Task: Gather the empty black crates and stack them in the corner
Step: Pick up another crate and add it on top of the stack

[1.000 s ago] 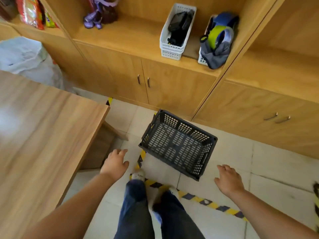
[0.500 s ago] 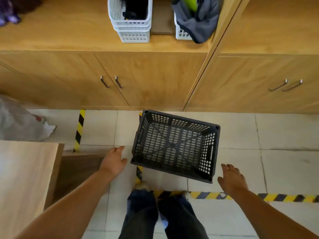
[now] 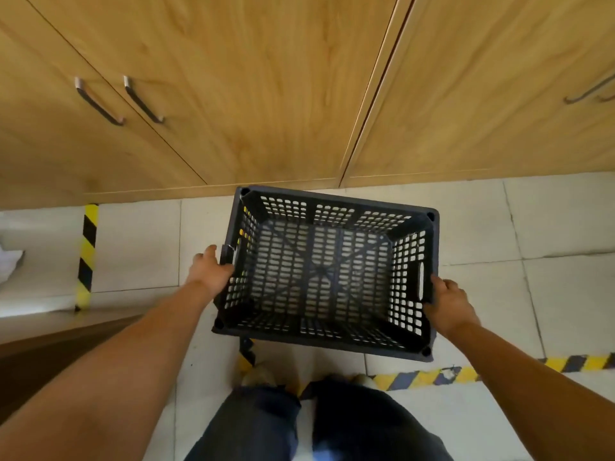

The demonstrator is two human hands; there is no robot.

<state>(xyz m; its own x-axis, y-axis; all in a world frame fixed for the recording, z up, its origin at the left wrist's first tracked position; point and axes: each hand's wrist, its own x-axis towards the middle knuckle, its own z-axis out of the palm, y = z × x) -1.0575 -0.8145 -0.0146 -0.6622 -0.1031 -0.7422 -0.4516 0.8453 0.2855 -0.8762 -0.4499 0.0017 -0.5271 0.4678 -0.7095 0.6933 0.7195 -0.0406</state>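
Here I see the black crate [image 3: 327, 272] on the tiled floor [image 3: 139, 247], just in front of the wooden cabinets [image 3: 266, 94]. My left hand [image 3: 209, 272] grips its left end wall; my right hand [image 3: 447, 302] grips the right end by the handle slot, fingers curled on the rim.

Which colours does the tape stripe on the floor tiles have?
Yellow and black diagonal stripes on the floor tape, seen in the head view.

No readable text, labels, brands or numbers on anything in view.
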